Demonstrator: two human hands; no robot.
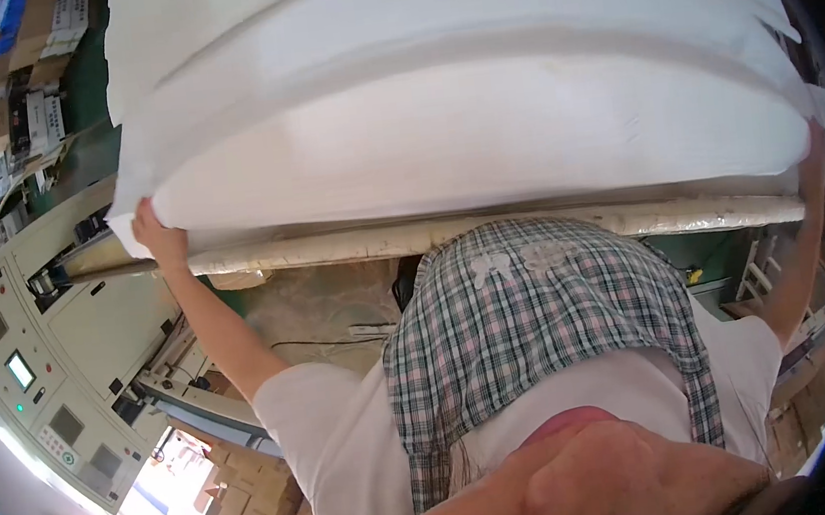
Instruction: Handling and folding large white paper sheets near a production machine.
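Head view, looking steeply down over a plaid apron bib and white short sleeves: both arms reach out wide to a broad stack of white padded sheeting lying in thick folded layers on a long surface with a worn, cream-coloured front edge. The left hand is closed on the near left corner of the lowest layer, fingers tucked under the fabric edge. The right hand sits at the far right end of the same layer; it seems to grip the edge, but it lies so close to the rim of the picture that how far it is closed cannot be told.

Judging from the spread arms and the grip at both ends, the step in hand looks like taking hold of the bottom layer to square it or draw it along the surface. A next move would call for both ends to travel evenly, so the bulky layers above do not slide or skew.

At upper left stand brown cardboard boxes bearing white rectangular labels and a blue one. More flat brown cartons lie on the floor at lower left. A cream control cabinet beside them carries small grey panels and green and red lamps.
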